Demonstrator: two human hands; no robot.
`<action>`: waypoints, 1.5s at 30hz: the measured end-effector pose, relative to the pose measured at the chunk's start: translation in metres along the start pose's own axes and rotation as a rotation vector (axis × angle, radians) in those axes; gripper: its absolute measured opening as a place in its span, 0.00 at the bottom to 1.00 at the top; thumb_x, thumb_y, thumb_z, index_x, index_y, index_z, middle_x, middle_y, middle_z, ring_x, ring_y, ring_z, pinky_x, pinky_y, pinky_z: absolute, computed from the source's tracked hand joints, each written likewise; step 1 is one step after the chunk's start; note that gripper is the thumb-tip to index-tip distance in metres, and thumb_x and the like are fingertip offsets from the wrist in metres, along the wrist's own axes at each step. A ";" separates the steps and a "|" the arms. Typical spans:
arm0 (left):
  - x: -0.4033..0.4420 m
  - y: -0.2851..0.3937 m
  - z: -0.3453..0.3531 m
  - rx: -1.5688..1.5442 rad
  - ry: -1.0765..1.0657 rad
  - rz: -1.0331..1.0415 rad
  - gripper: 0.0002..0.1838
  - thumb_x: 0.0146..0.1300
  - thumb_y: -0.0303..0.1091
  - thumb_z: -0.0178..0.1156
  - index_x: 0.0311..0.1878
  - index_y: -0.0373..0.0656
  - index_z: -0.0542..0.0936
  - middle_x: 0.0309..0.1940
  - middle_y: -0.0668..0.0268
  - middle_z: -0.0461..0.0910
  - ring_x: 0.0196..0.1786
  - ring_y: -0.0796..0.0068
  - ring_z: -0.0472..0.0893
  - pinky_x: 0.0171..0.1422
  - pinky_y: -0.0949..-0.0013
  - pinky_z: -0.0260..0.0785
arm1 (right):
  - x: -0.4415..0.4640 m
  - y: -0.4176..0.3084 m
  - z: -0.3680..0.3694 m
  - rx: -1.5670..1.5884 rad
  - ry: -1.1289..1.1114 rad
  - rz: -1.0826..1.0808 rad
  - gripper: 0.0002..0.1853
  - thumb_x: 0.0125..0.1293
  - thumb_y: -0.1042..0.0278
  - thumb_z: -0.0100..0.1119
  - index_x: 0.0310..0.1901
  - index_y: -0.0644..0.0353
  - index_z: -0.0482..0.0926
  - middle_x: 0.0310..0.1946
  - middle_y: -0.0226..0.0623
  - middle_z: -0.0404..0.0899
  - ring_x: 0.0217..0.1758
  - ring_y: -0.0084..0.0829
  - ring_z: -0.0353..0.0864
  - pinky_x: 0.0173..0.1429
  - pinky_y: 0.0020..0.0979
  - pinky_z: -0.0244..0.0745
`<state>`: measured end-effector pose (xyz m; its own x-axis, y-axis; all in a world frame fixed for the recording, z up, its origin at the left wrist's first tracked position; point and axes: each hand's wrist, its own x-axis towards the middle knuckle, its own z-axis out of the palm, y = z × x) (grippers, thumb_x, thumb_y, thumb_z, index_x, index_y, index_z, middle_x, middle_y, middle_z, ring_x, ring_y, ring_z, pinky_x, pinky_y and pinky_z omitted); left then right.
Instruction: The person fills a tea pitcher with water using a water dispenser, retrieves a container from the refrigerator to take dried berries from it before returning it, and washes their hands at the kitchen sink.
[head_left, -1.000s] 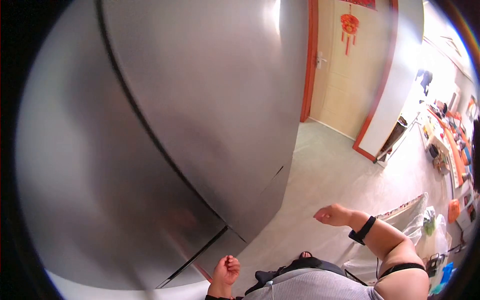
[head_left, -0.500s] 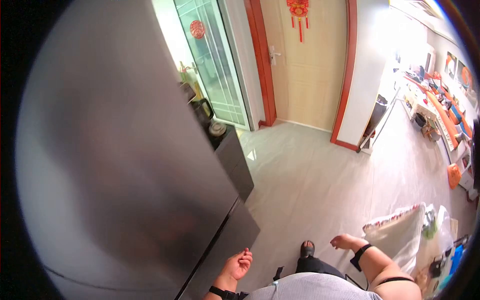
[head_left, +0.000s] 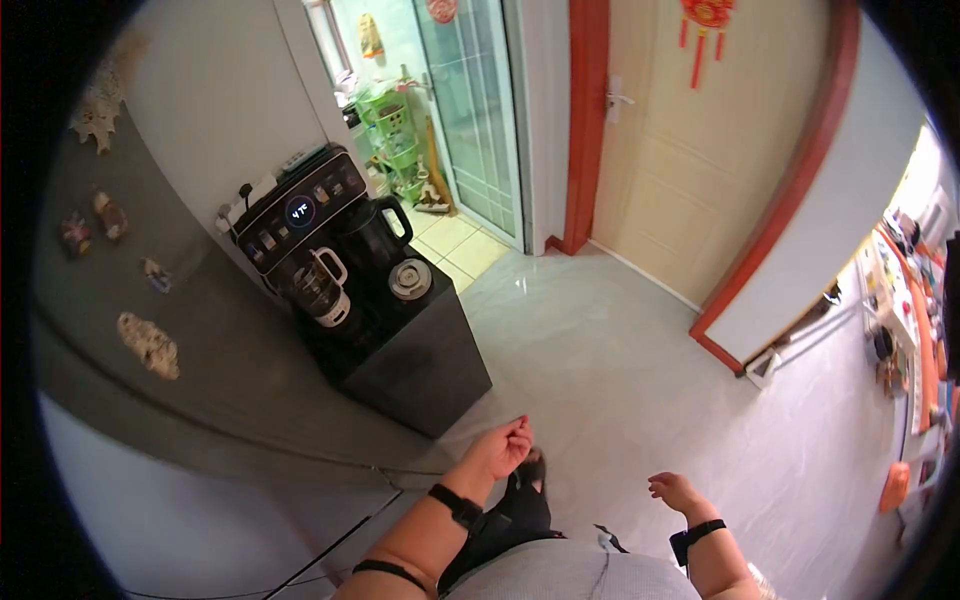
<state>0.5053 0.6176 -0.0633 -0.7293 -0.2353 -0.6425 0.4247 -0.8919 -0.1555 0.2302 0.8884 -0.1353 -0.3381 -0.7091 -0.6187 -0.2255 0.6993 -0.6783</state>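
My left hand [head_left: 498, 452] hangs in front of my body with its fingers curled together, and I see no object in it. A black band sits on that wrist. The nearest thing to it is the black drinks machine [head_left: 440, 350], a short way ahead and apart from the hand. My right hand [head_left: 676, 492] hangs over the floor, its fingers loosely bent and partly apart, holding nothing. The machine carries a glass kettle [head_left: 322, 292] with a white handle, a black kettle [head_left: 372, 240] and a round metal lid [head_left: 410, 279]. Its lit display [head_left: 300, 211] reads 47°C.
A dark grey panel with small figures, perhaps magnets, [head_left: 148, 345] stands close on my left. Beyond the machine are a glass sliding door [head_left: 475, 120] and a green rack [head_left: 392, 135]. A closed wooden door [head_left: 690, 150] with red frame stands ahead; grey tiled floor [head_left: 590, 350] lies between.
My view has moved forward past the grey panel, bringing the whole drinks machine into sight. My left hand has swung forward. The white cloth and bags on the right have largely left view.
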 end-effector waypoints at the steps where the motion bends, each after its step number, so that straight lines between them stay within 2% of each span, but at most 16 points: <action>1: 0.022 0.014 0.012 -0.021 -0.002 0.016 0.06 0.64 0.27 0.46 0.39 0.35 0.71 0.26 0.67 0.67 0.25 0.82 0.67 0.23 0.86 0.61 | 0.022 -0.007 -0.012 -0.018 -0.018 -0.005 0.16 0.59 0.64 0.49 0.46 0.65 0.75 0.35 0.40 0.80 0.36 0.28 0.80 0.43 0.29 0.74; 6: 0.114 0.102 0.111 -0.005 -0.142 -0.035 0.07 0.65 0.26 0.42 0.41 0.36 0.70 0.27 0.67 0.66 0.23 0.83 0.66 0.20 0.85 0.59 | 0.121 -0.004 -0.085 0.001 0.111 0.166 0.12 0.61 0.69 0.47 0.42 0.66 0.74 0.36 0.40 0.79 0.38 0.29 0.79 0.38 0.28 0.73; 8: 0.144 0.137 0.153 -0.004 -0.164 -0.022 0.07 0.65 0.26 0.42 0.40 0.36 0.70 0.27 0.68 0.66 0.22 0.83 0.66 0.20 0.85 0.60 | 0.158 0.064 -0.128 -0.900 -0.076 -0.183 0.13 0.60 0.63 0.46 0.38 0.62 0.76 0.33 0.39 0.80 0.33 0.31 0.80 0.37 0.33 0.74; 10: 0.179 0.181 0.198 0.019 -0.194 0.009 0.07 0.65 0.27 0.42 0.40 0.36 0.70 0.26 0.68 0.66 0.22 0.82 0.66 0.21 0.84 0.61 | 0.172 0.034 -0.146 0.081 0.012 0.677 0.10 0.60 0.63 0.47 0.38 0.57 0.74 0.31 0.38 0.80 0.33 0.33 0.80 0.33 0.34 0.74; 12: 0.214 0.220 0.228 0.012 -0.152 0.076 0.06 0.64 0.27 0.45 0.40 0.38 0.70 0.25 0.69 0.68 0.23 0.82 0.67 0.23 0.83 0.63 | 0.201 0.090 -0.188 -0.969 -0.152 0.002 0.09 0.56 0.61 0.50 0.29 0.57 0.76 0.32 0.41 0.79 0.37 0.40 0.78 0.39 0.38 0.74; 16: 0.277 0.295 0.283 -0.084 -0.237 0.160 0.07 0.63 0.30 0.45 0.39 0.39 0.72 0.28 0.67 0.73 0.30 0.75 0.73 0.34 0.74 0.70 | 0.270 0.056 -0.216 -0.975 -0.096 -0.028 0.13 0.56 0.56 0.50 0.29 0.56 0.77 0.31 0.42 0.79 0.39 0.42 0.78 0.41 0.39 0.73; 21: 0.315 0.387 0.362 -0.117 -0.315 0.424 0.12 0.64 0.34 0.43 0.41 0.38 0.74 0.36 0.63 0.75 0.43 0.69 0.74 0.49 0.67 0.69 | 0.416 -0.132 -0.271 -0.348 -0.264 0.352 0.10 0.59 0.63 0.48 0.41 0.55 0.73 0.30 0.39 0.79 0.32 0.36 0.80 0.31 0.34 0.73; 24: 0.321 0.445 0.399 -0.169 -0.316 0.512 0.16 0.65 0.39 0.41 0.44 0.38 0.74 0.42 0.60 0.75 0.49 0.67 0.73 0.56 0.64 0.65 | 0.577 -0.198 -0.308 -1.090 -0.445 0.033 0.10 0.56 0.64 0.49 0.30 0.58 0.79 0.30 0.44 0.80 0.34 0.39 0.80 0.37 0.37 0.74; 25: 0.323 0.465 0.412 -0.158 -0.320 0.548 0.17 0.66 0.40 0.41 0.46 0.38 0.73 0.44 0.60 0.74 0.51 0.67 0.72 0.57 0.64 0.64 | 0.639 -0.209 -0.321 -1.410 -0.338 -0.302 0.12 0.55 0.63 0.48 0.27 0.58 0.80 0.31 0.45 0.79 0.36 0.41 0.79 0.42 0.41 0.73; 26: 0.323 0.479 0.419 -0.157 -0.318 0.579 0.18 0.66 0.41 0.40 0.47 0.39 0.73 0.46 0.61 0.74 0.53 0.67 0.72 0.59 0.63 0.63 | 0.652 -0.307 -0.320 -0.770 -0.010 0.100 0.15 0.55 0.59 0.46 0.29 0.60 0.80 0.31 0.46 0.79 0.38 0.45 0.78 0.45 0.43 0.71; 28: 0.324 0.518 0.434 -0.173 -0.323 0.628 0.19 0.66 0.42 0.39 0.48 0.38 0.72 0.48 0.60 0.73 0.54 0.66 0.71 0.60 0.63 0.62 | 0.734 -0.400 -0.319 -0.842 0.059 -0.234 0.18 0.56 0.57 0.45 0.33 0.64 0.78 0.34 0.52 0.76 0.40 0.51 0.75 0.47 0.44 0.69; 29: 0.324 0.538 0.439 -0.169 -0.337 0.650 0.20 0.66 0.42 0.38 0.48 0.38 0.72 0.49 0.59 0.72 0.55 0.66 0.71 0.61 0.62 0.61 | 0.772 -0.455 -0.310 -0.896 0.012 -0.188 0.17 0.56 0.57 0.45 0.34 0.63 0.78 0.35 0.52 0.76 0.41 0.50 0.75 0.48 0.43 0.69; 34: 0.332 0.657 0.443 -0.274 -0.323 0.758 0.19 0.67 0.41 0.37 0.49 0.38 0.72 0.50 0.58 0.72 0.56 0.64 0.70 0.61 0.61 0.61 | 0.915 -0.650 -0.205 -0.544 -0.072 -0.573 0.14 0.56 0.62 0.51 0.39 0.62 0.77 0.30 0.43 0.79 0.34 0.38 0.79 0.41 0.33 0.72; 39: 0.322 0.819 0.441 -0.349 -0.255 0.809 0.17 0.66 0.38 0.37 0.47 0.38 0.71 0.48 0.58 0.72 0.55 0.64 0.71 0.60 0.61 0.63 | 0.985 -0.803 -0.076 -0.669 -0.343 -0.524 0.15 0.56 0.61 0.52 0.43 0.59 0.77 0.35 0.44 0.79 0.39 0.34 0.78 0.44 0.32 0.72; 41: 0.312 0.881 0.447 -0.341 -0.262 0.835 0.16 0.66 0.36 0.39 0.47 0.38 0.71 0.48 0.58 0.72 0.54 0.64 0.72 0.59 0.62 0.64 | 1.002 -0.863 -0.038 -0.779 -0.505 -0.507 0.16 0.55 0.61 0.50 0.42 0.59 0.77 0.37 0.46 0.78 0.42 0.41 0.77 0.46 0.35 0.71; 45: 0.290 0.995 0.454 -0.342 -0.217 0.855 0.11 0.63 0.30 0.44 0.46 0.38 0.70 0.46 0.59 0.73 0.49 0.66 0.74 0.54 0.66 0.68 | 1.071 -0.966 0.026 -0.930 -0.495 -0.679 0.16 0.56 0.61 0.51 0.44 0.58 0.77 0.35 0.39 0.80 0.38 0.32 0.79 0.43 0.31 0.72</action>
<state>0.4732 -0.5133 -0.0638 -0.1673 -0.8542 -0.4922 0.9706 -0.2302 0.0696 0.1093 -0.5489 -0.1534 0.4322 -0.7677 -0.4732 -0.8464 -0.1643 -0.5065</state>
